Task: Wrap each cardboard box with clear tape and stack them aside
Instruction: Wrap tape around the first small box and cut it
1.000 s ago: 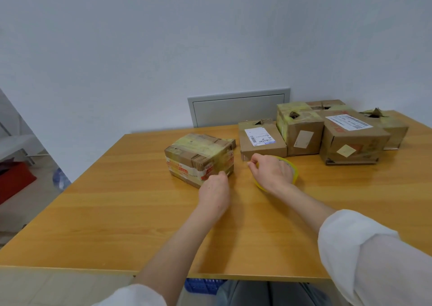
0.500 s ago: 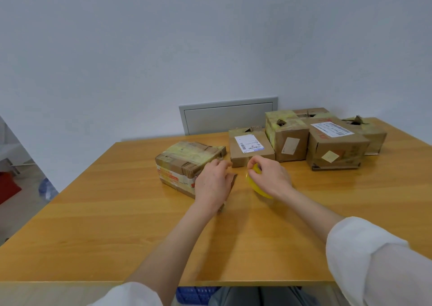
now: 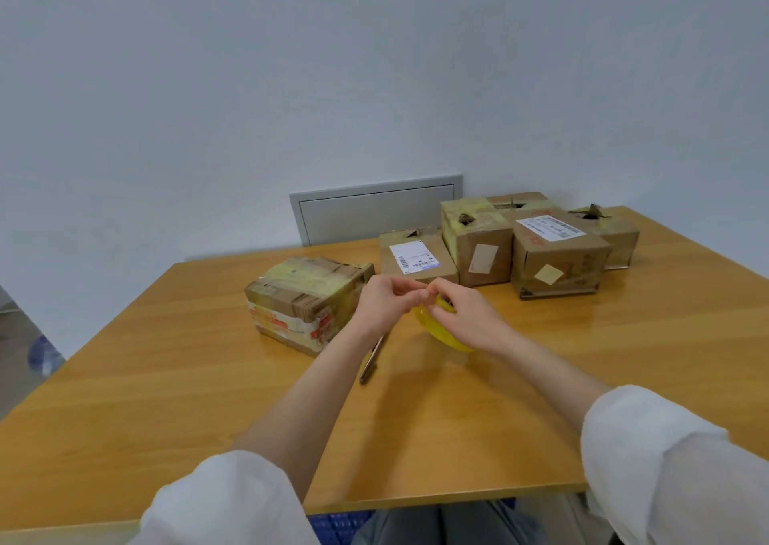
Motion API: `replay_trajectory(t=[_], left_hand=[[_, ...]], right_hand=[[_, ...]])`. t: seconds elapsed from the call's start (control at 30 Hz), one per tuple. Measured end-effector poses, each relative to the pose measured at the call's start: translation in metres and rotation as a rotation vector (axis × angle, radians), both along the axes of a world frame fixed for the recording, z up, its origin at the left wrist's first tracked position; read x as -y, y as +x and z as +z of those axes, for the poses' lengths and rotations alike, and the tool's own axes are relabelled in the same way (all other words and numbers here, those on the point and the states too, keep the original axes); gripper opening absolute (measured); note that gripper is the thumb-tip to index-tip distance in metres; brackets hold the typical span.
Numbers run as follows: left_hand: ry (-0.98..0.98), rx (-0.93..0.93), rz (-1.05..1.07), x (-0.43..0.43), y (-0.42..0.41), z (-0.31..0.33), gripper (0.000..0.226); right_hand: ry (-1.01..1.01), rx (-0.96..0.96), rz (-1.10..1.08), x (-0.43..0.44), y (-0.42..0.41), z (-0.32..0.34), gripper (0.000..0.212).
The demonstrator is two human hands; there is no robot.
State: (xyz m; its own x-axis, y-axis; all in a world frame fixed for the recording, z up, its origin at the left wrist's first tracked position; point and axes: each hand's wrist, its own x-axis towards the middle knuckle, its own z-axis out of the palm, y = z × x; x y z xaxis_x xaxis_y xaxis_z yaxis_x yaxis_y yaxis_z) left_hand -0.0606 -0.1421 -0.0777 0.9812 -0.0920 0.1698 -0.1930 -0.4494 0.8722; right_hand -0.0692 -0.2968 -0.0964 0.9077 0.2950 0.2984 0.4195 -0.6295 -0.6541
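A cardboard box (image 3: pixel 306 299) wrapped in yellowish and red-printed tape sits on the wooden table (image 3: pixel 166 399) left of my hands. My right hand (image 3: pixel 466 315) grips a yellow roll of tape (image 3: pixel 441 332), lifted just above the table. My left hand (image 3: pixel 385 303) meets it from the left, fingertips pinching at the top of the roll. A cluster of several more cardboard boxes (image 3: pixel 557 257) stands behind, at the back right of the table.
A thin metal tool, perhaps a knife (image 3: pixel 371 359), lies on the table under my left wrist. A grey wall panel (image 3: pixel 374 211) sits behind the table. The table's front edge runs close to my sleeves.
My right hand has lifted the tape roll off the table. My left hand left the near box's corner and moved right to meet the roll.
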Motion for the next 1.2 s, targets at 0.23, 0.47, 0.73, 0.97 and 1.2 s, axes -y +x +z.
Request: replay_trajectory(t=[0.23, 0.47, 0.73, 0.97, 1.2], left_hand=[[0.001, -0.085, -0.113, 0.009, 0.004, 0.002, 0.026], [0.054, 0.082, 0.026, 0.013, 0.009, 0.000, 0.015], [0.102, 0.191, 0.166, -0.005, 0.000, -0.009, 0.013], [0.131, 0.149, 0.105, -0.010, -0.009, 0.004, 0.013], [-0.271, -0.152, 0.088, -0.001, -0.011, 0.006, 0.027]], right_hand=[[0.082, -0.122, 0.075, 0.014, -0.004, 0.013, 0.010], [0.109, -0.138, 0.068, 0.018, 0.000, 0.010, 0.009], [-0.024, -0.061, -0.126, 0.003, 0.004, 0.013, 0.015], [-0.191, -0.048, -0.199, -0.005, 0.003, 0.013, 0.006], [-0.149, 0.019, -0.239, -0.011, 0.002, -0.003, 0.022]])
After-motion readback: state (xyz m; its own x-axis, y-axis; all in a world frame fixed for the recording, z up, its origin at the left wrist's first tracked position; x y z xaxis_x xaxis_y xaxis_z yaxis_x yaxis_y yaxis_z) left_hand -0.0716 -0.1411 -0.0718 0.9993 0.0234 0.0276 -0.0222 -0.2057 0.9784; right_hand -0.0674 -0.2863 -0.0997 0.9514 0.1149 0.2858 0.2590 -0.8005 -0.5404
